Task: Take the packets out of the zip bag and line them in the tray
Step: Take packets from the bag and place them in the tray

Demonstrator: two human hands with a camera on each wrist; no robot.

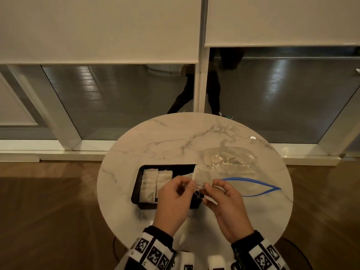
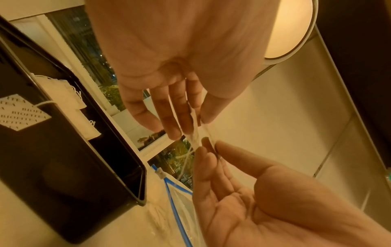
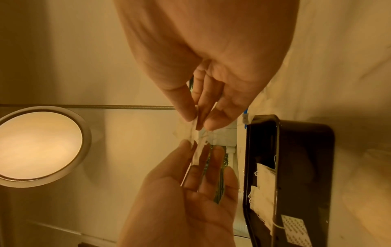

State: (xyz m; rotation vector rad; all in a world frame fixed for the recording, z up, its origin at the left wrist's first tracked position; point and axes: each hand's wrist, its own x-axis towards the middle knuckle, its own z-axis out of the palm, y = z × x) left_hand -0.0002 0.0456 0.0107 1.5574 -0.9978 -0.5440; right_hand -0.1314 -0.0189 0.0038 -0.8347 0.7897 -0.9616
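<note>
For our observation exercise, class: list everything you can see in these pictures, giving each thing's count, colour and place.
Table: one, round, white marble with grey veins, under everything.
Tray: one, black, on the table's left part.
Packets in tray: two rows, pale cream, overlapping at the tray's left; exact count unclear.
Held packet: at least one, pale cream, above the tray's right end, between both hands.
Zip bag: one, clear with blue zip, open, on the table right of the tray; more packets inside.
Blinds: two, off-white, over the windows behind.
Floor: brown wood.
Left hand: pinches the held packet.
Right hand: pinches the same packet.
</note>
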